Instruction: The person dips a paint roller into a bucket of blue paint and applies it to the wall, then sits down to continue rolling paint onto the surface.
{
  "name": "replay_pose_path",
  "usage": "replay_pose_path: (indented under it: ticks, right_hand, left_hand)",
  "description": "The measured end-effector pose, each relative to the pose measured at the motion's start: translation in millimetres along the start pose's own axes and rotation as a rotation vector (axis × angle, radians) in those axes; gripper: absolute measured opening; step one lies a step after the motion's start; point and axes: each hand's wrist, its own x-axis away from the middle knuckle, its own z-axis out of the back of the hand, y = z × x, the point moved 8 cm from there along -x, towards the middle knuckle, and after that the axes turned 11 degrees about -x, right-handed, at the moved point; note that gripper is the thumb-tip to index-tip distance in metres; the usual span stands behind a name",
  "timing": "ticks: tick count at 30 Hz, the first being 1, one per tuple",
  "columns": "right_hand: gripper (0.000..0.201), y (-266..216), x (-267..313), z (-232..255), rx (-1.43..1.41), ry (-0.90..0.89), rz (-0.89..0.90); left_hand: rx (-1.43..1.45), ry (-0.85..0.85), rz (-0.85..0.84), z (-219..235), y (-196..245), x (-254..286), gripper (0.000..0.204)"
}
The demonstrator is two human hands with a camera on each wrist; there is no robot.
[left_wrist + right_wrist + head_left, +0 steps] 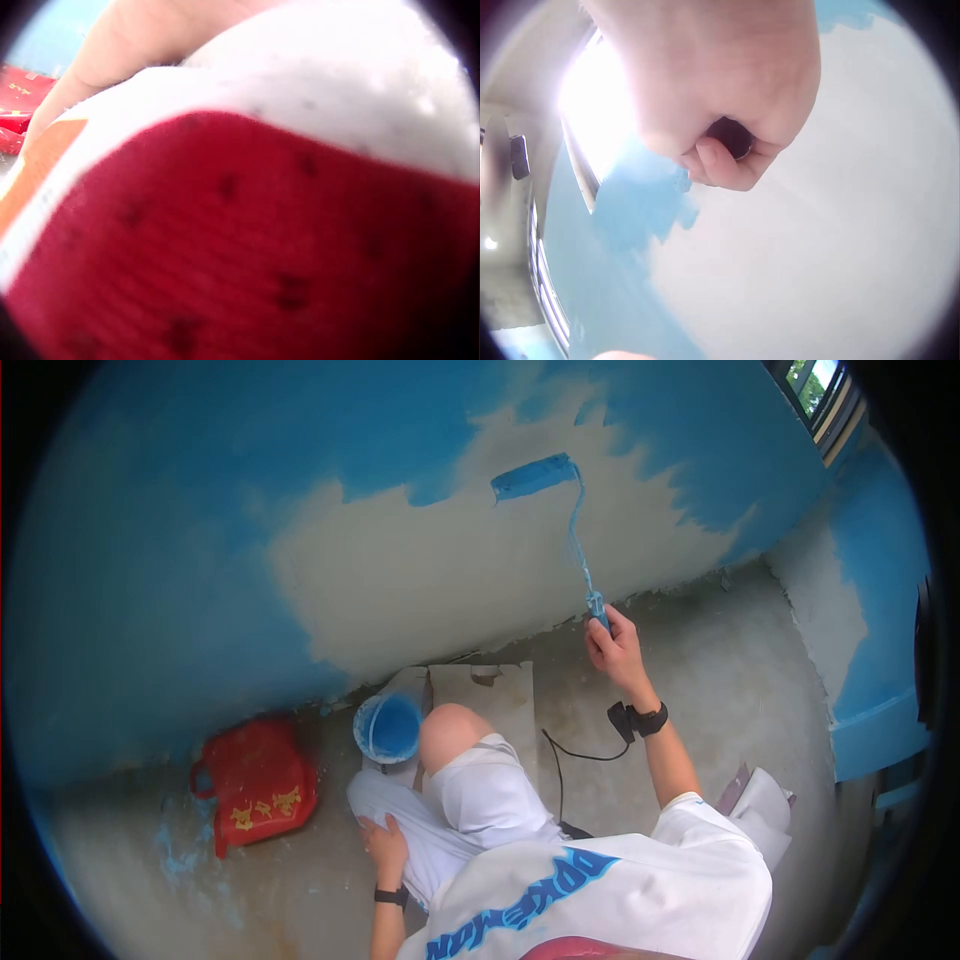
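Note:
My right hand (616,647) grips the handle of a paint roller (532,477), its blue-coated sleeve lying against the wall's bare grey patch (400,565). In the right wrist view, fingers curl round the dark handle end (732,136). Resting on the white-clothed left leg (400,810) is my left hand (385,845), fingers relaxed and holding nothing. Part of that hand (150,34) also shows in the left wrist view, behind red cloth (247,240) with dark spots. A bucket of blue paint (390,727) stands in front of the knees.
A red plastic dustpan-like piece (262,785) with yellow lettering lies on the paint-spattered floor (330,880) at left. Cardboard (495,700) lies under the bent right leg. White crumpled material (765,810) sits at right. A black cable (590,757) hangs from the right wrist device.

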Motion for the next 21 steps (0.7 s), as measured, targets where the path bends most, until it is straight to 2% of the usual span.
replay_pose_path:
  ticks: [5,9,13,18,21]
  right_hand:
    - [0.023,-70,-40,-11,-0.097,-0.021,0.155]
    - [0.026,-93,-72,-19,-0.205,-0.005,0.169]
    - [0.029,-64,-84,-23,-0.092,0.064,0.181]
    - [0.033,-16,-73,-22,0.006,0.123,0.153]
    - [0.034,16,-62,-18,0.022,0.146,0.107]
  left_hand:
    - [-0.015,0.008,-0.033,7,-2,0,0.077]
    - [0.001,0.001,-0.027,10,-2,4,0.077]
    - [-0.013,-0.017,0.018,7,-9,2,0.077]
    - [-0.023,-0.057,0.068,11,-9,7,0.077]
    - [0.048,-0.005,-0.015,8,-11,8,0.078]
